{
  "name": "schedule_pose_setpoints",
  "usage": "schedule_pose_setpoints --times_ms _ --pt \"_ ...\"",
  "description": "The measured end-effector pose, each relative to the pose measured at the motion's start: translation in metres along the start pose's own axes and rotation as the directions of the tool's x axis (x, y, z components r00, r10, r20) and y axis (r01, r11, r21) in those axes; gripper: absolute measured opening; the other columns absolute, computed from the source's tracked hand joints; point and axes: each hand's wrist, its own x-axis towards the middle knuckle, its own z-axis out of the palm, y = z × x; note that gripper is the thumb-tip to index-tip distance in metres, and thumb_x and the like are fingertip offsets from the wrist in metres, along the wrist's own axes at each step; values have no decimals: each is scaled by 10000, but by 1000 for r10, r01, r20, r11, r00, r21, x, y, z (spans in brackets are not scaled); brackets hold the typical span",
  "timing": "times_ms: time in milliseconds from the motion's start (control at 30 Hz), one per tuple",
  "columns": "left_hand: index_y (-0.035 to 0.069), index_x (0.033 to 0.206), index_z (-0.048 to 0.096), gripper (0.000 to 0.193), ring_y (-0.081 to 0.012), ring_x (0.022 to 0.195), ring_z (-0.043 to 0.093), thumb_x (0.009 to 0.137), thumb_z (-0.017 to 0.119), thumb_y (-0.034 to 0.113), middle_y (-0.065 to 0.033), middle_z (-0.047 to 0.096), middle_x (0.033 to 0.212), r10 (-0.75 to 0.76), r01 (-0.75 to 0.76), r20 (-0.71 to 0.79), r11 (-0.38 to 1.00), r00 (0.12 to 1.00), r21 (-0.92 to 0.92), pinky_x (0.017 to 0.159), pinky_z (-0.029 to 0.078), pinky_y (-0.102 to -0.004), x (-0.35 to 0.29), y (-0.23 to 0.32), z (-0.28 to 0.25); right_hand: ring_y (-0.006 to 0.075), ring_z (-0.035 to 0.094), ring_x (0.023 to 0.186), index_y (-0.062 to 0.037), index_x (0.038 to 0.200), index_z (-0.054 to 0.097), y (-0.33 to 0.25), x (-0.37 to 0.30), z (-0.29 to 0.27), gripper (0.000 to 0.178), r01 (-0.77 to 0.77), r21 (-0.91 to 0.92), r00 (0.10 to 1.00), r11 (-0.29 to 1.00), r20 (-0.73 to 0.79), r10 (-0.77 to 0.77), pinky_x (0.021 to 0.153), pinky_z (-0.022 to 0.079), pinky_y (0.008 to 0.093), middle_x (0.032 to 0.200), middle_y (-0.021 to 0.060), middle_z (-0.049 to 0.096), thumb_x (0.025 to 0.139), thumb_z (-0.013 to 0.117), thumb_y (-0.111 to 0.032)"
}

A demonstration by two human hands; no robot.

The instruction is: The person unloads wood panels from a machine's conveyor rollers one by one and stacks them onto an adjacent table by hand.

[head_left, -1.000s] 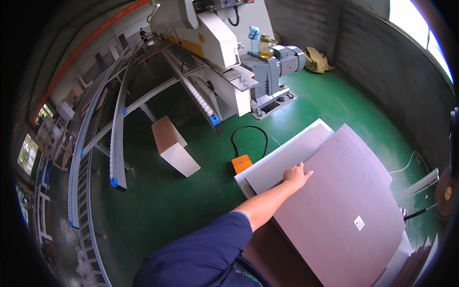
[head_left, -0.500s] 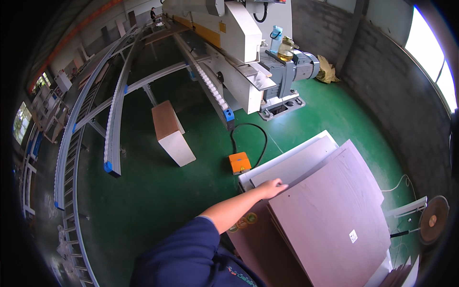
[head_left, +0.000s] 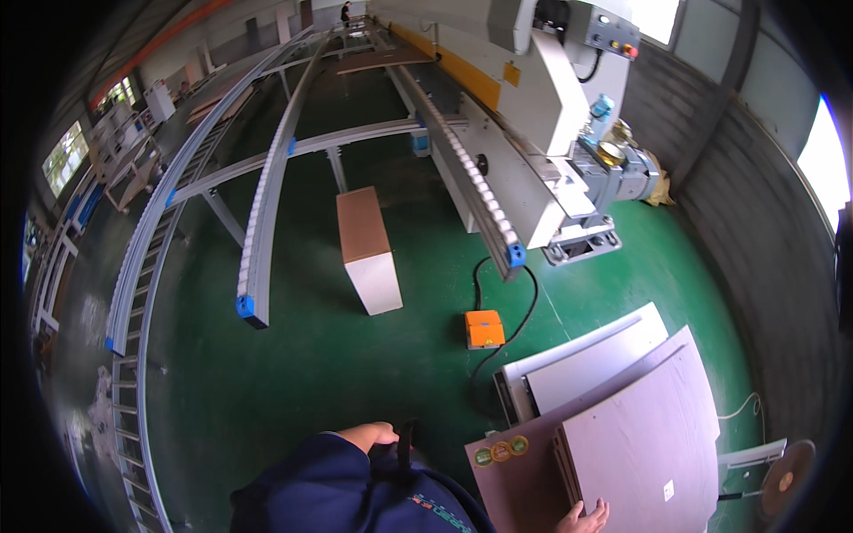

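Observation:
My right hand point(head_left: 584, 518) is at the lower edge of the view, resting at the left side of the top pinkish-brown wood-grain panel point(head_left: 640, 426). Its thumb and fingers are apart, and it does not visibly grip the board. Several such panels lie stacked, with a small white label on the top one. Below them, a wider brown panel point(head_left: 524, 484) with round stickers sticks out to the left. In front of my body is my left hand point(head_left: 384, 433), beside a dark strap point(head_left: 406, 442); its fingers are mostly hidden.
White panels point(head_left: 586, 355) lie beyond the stack. An orange foot-pedal box point(head_left: 484, 330) with a black cable sits on the green floor. Farther off stand a brown-and-white box point(head_left: 366, 240), long roller rails point(head_left: 267, 204) and a large machine point(head_left: 551, 98). A distant person point(head_left: 346, 12) stands at the back.
My left hand has left the far left edge of the top panel and drawn back to my body. My right hand has come into view on the stack. The view has shifted left.

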Motion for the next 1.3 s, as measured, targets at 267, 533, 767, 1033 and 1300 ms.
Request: schedule_pose_setpoints --times_ms 267,533,767,1033,1300 --pt "39 943 667 435 -227 785 612 793 639 446 -130 656 908 142 -119 140 980 980 -162 735 472 -378 12 28 -71 370 546 1004 -21 1101 594 -42 -24 49 465 98 2 982 995 165 -97 891 435 460 1066 199 593 729 713 -274" --pt "21 1084 595 623 -282 878 580 767 640 555 -150 617 1039 133 -49 267 952 954 -302 778 441 -473 47 -15 -100 378 527 1027 -15 1077 591 -108 -71 83 447 49 256 918 965 370 -145 907 424 453 1083 214 578 708 731 -226" --pt "-18 1145 595 680 -268 1060 561 817 550 576 -158 596 1171 348 -281 209 914 914 -292 900 431 -408 -7 -74 -78 388 536 996 -4 999 601 -108 -94 113 380 9 305 881 952 447 -151 882 438 457 1018 225 595 720 700 -243" --pt "11 1042 648 499 -294 983 602 816 571 449 -183 633 1069 92 -71 139 987 986 -143 826 465 -407 32 -88 -81 397 535 977 -16 981 618 -123 -108 112 347 184 215 867 959 424 -261 881 432 474 1007 229 588 711 669 -227" --pt "18 1103 601 517 -304 979 602 850 562 467 -206 622 1081 385 -369 137 920 913 -127 838 444 -424 43 -51 -89 395 549 954 -24 971 630 -121 -116 107 333 169 270 900 948 351 -260 865 451 460 975 224 599 686 679 -190"
